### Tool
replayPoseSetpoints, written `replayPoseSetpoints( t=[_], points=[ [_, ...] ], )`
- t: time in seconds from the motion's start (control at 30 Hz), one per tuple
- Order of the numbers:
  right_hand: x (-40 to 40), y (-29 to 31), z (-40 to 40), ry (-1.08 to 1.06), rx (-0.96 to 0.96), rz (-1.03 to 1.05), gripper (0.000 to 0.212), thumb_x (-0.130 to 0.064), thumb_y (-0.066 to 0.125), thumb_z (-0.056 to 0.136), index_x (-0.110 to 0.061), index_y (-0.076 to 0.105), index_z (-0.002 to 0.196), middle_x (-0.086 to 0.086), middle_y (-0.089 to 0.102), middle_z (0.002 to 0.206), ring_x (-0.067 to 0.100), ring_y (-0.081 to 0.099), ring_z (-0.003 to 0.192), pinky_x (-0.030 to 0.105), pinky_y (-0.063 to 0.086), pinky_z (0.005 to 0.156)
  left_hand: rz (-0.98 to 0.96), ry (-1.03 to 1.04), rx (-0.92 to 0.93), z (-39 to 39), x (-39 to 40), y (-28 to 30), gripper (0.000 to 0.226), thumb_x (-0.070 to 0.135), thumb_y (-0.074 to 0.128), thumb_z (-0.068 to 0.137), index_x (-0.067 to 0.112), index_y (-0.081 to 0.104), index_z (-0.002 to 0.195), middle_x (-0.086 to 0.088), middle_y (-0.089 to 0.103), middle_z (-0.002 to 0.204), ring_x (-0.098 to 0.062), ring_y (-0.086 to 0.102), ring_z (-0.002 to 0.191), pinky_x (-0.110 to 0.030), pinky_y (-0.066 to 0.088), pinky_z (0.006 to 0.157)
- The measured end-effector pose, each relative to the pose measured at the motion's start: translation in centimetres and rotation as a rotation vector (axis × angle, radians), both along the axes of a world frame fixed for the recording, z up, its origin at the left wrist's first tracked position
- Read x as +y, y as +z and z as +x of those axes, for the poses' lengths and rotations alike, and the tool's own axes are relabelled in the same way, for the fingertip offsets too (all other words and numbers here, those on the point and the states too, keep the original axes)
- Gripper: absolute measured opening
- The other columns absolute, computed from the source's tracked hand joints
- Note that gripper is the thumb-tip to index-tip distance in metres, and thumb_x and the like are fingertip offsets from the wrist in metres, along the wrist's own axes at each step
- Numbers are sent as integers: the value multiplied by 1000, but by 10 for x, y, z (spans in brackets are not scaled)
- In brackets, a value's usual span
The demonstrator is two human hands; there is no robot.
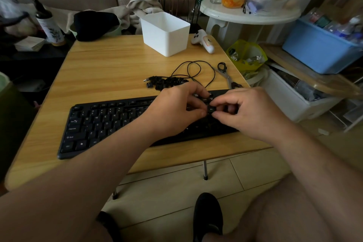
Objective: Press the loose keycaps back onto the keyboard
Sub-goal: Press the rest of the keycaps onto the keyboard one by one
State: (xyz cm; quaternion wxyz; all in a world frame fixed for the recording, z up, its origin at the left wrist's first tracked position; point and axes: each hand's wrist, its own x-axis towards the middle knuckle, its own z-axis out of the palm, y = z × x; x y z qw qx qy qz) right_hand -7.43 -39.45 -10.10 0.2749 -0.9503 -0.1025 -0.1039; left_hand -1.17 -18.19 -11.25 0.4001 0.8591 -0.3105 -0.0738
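A black keyboard point(102, 124) lies across the near part of a wooden table point(110, 65). Behind it sits a heap of several loose black keycaps point(167, 82). My left hand point(176, 108) and my right hand point(249, 112) meet over the keyboard's right half. Between their fingertips is one black keycap point(211, 109) with a left-arrow mark; thumb and fingers of both hands pinch it just above the keys. My hands hide the keyboard's right section.
A white plastic bin point(166, 33) stands at the table's far side, with a white controller point(204, 42) to its right. The keyboard cable point(196, 70) coils behind the keycaps, next to a metal keycap puller point(225, 72). Cluttered boxes crowd the right.
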Motion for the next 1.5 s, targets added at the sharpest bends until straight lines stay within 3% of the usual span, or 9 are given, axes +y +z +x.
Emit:
replayPoseSetpoints(
  t=[0.07, 0.13, 0.23, 0.43, 0.73, 1.03, 1.2, 1.33, 1.5],
  points=[
    [-2, -2, 2, 32, -8, -31, 24, -31, 83, 82, -33, 81, 106, -18, 69, 91, 5, 61, 89, 25, 52, 76, 81, -12, -37, 4, 3, 0, 30, 22, 76, 93, 34, 62, 117, 25, 76, 93, 16, 61, 78, -6, 41, 75],
    [-3, -3, 3, 39, 15, -55, 24, -35, 83, 81, -38, 80, 105, -19, 66, 93, 3, 55, 97, 25, 45, 83, 171, 15, -103, 8, 6, -4, 25, 24, 73, 94, 40, 63, 111, 29, 71, 91, 8, 61, 97, -30, 48, 98],
    [-4, -6, 5, 59, 96, -93, 24, -39, 84, 81, -43, 78, 104, -18, 63, 92, 2, 49, 98, 25, 39, 83, 259, 38, -181, 10, 11, -6, 21, 31, 71, 94, 48, 63, 104, 34, 59, 89, -8, 53, 109, -50, 45, 105],
    [-3, -5, 9, 85, 280, -125, 21, -43, 82, 83, -49, 76, 102, -15, 61, 97, 6, 47, 102, 32, 44, 89, 277, 28, -225, 10, 12, -6, 11, 43, 70, 93, 46, 71, 103, 26, 67, 100, -11, 49, 118, -50, 39, 107],
    [6, -2, 20, 44, 403, -87, 16, -39, 85, 81, -50, 74, 82, -16, 66, 92, 1, 57, 88, 25, 46, 72, 362, -7, -258, 0, -1, -10, 21, 62, 65, 89, 44, 72, 99, 21, 59, 99, -14, 40, 114, -41, 33, 95],
    [3, -2, 21, 81, 425, -191, 14, -44, 78, 87, -55, 71, 81, -17, 67, 94, 7, 45, 106, 32, 42, 91, 393, 54, -247, -3, -6, -10, 25, 69, 67, 84, 47, 73, 95, 21, 61, 103, -14, 40, 117, -44, 34, 98],
    [9, -8, 20, 43, 371, -152, 21, -37, 81, 86, -50, 70, 73, -18, 67, 86, 9, 51, 102, 33, 45, 86, 407, 50, -227, -2, -7, -8, 20, 65, 65, 88, 48, 73, 97, 21, 63, 105, -16, 40, 120, -45, 34, 99],
    [11, -6, 20, -26, 404, -59, 10, -32, 81, 87, -38, 79, 80, -15, 74, 87, 3, 65, 87, 29, 54, 77, 412, 56, -243, -2, -8, -9, 22, 65, 65, 88, 47, 73, 97, 20, 62, 102, -15, 39, 117, -45, 35, 97],
    [16, -6, 20, -104, 371, -22, 9, -28, 85, 84, -35, 79, 82, -16, 73, 84, 1, 64, 81, 22, 48, 67, 395, 63, -235, -2, -9, -9, 19, 59, 64, 89, 46, 75, 97, 20, 63, 102, -16, 39, 117, -44, 34, 96]
  ],
)
